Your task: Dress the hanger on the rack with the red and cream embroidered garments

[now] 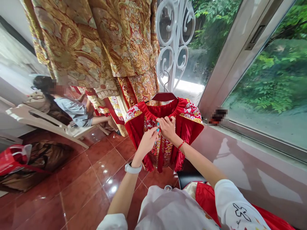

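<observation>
A small red embroidered jacket [187,123] hangs on a dark red hanger [163,95] hooked onto a white scrolled window grille [174,41]. My left hand [148,140], with a white watch at the wrist, pinches the jacket's front just below the collar. My right hand [168,127], with a red cord bracelet, is closed on the same spot from the right. Both sets of fingertips meet at the jacket's front opening. More red cloth [206,195] lies on my lap.
Large gold and red embroidered garments [96,48] hang at the upper left. A seated person [69,107] works on a white chair at the left. A red bag [13,158] lies on the red tiled floor. A window sill [251,172] runs along the right.
</observation>
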The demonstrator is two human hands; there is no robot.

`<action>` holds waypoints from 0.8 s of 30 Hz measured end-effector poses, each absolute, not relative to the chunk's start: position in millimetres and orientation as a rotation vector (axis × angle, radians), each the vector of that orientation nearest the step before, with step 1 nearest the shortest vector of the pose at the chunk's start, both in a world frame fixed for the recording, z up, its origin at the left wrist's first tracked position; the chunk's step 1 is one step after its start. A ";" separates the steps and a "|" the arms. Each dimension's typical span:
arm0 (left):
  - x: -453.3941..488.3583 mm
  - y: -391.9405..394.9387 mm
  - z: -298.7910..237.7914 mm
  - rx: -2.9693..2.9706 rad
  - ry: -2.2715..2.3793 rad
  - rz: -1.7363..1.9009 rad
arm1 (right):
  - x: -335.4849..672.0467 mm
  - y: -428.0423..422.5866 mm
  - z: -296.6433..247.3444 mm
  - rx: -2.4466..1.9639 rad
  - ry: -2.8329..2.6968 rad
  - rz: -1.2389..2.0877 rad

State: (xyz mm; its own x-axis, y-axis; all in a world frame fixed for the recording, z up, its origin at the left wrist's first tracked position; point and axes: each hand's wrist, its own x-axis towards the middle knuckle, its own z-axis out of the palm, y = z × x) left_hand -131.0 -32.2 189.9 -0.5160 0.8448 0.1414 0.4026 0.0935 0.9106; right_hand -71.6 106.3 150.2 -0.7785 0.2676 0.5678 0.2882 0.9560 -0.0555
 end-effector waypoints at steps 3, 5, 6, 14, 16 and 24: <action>-143.0 -33.4 197.0 1.327 1.908 1.278 | -65.0 106.3 156.8 -0.253 -2.526 -0.083; -148.6 -34.9 205.9 1.366 1.950 1.226 | -59.8 109.3 161.4 -0.159 -2.550 -0.101; -151.2 -35.7 210.8 1.382 1.982 1.209 | -57.3 111.8 164.0 -0.127 -2.564 -0.110; -170.6 -35.6 215.1 1.488 2.089 1.129 | -43.4 140.3 192.1 0.112 -2.661 0.243; -169.0 -32.0 206.7 1.494 2.065 1.108 | -44.1 144.4 198.3 0.110 -2.656 0.453; -159.3 -10.6 211.1 1.801 2.145 1.505 | -51.7 153.4 208.2 0.101 -2.676 0.610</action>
State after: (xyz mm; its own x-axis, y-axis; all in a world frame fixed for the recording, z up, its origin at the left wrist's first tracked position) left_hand -159.3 -10.6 211.1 -0.3576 0.7462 0.5614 0.7819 -0.0895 0.6170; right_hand -51.7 153.4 208.2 -0.9205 0.0165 0.3904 -0.1543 0.9026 -0.4018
